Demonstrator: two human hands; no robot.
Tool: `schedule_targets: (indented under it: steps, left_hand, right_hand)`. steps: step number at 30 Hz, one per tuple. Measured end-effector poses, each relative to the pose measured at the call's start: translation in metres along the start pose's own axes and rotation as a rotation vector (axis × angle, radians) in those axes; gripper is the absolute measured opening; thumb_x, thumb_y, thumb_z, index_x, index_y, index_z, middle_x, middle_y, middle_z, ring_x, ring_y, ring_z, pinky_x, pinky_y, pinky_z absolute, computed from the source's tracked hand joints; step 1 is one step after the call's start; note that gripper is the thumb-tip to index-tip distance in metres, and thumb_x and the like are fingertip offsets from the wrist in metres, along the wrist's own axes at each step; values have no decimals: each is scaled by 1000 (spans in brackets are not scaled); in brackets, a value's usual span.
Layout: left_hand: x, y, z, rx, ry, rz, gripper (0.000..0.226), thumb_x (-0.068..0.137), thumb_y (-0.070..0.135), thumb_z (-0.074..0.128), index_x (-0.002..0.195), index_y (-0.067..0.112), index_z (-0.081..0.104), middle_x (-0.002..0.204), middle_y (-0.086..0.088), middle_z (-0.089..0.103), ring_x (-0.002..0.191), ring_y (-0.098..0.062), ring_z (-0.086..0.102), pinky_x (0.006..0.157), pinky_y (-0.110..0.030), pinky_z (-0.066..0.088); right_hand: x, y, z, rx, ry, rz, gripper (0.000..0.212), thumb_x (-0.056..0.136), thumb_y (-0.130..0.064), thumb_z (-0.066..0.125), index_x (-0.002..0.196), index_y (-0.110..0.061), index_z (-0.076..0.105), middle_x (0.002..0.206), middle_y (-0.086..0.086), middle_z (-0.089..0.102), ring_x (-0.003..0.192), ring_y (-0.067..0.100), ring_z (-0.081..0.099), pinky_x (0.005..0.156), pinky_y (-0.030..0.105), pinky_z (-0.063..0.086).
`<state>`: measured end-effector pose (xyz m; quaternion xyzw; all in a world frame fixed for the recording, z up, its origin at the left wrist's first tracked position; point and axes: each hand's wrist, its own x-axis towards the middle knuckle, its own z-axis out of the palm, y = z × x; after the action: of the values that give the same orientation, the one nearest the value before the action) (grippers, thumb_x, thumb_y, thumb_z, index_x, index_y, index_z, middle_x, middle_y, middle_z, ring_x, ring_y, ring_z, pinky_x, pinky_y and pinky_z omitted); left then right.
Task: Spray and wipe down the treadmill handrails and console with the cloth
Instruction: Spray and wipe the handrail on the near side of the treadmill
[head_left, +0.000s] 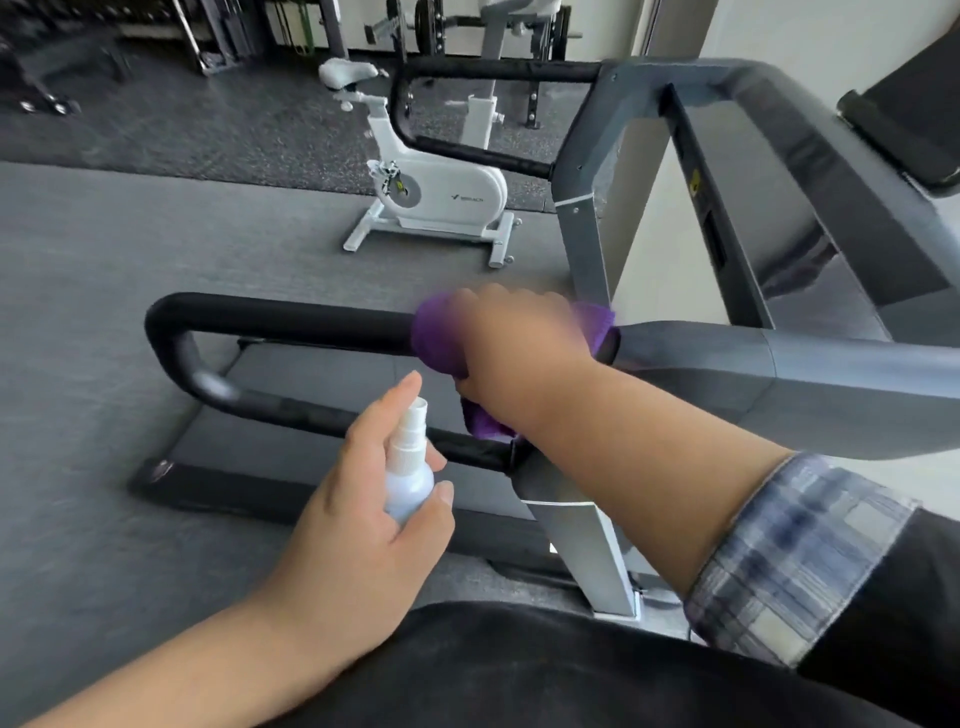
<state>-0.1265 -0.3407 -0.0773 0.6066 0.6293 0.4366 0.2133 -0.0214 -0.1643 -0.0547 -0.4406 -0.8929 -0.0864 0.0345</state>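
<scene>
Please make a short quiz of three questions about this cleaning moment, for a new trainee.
1. True or false: the left hand holds the spray bottle.
2. What colour is the cloth?
3. The right hand presses the cloth on: A) the exercise bike B) the near handrail C) the floor.

Key: 1 true; 2 purple; 3 B.
</scene>
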Motion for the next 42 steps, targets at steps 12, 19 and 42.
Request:
schedule_targets:
  steps: [12,19,42]
  left_hand:
    - [-1,13,8,-6,-55,-59,82,86,21,63,117,83,18,109,25,56,89,-4,61,74,-18,48]
    - [6,8,5,-17,-12,-79,78,85,25,61,121,79,19,109,25,55,84,-4,61,72,-17,48]
    - [30,-56,-58,8,-44,-67,84,90,21,63,128,76,13,107,33,48,105,3,53,87,-7,38]
  right_hand:
    - [-16,63,-27,-26,-282,39,56,67,-56,70,102,-20,46,74,-5,54,65,19,52,63,34,48]
    - [0,27,-14,46,-145,20,45,72,-49,70,97,-21,45,74,-7,49,61,19,49,54,30,36]
    - [53,-59,-6,-14,-103,-6,49,75,-53,67,95,-21,36,75,-5,41,68,26,53,55,31,38]
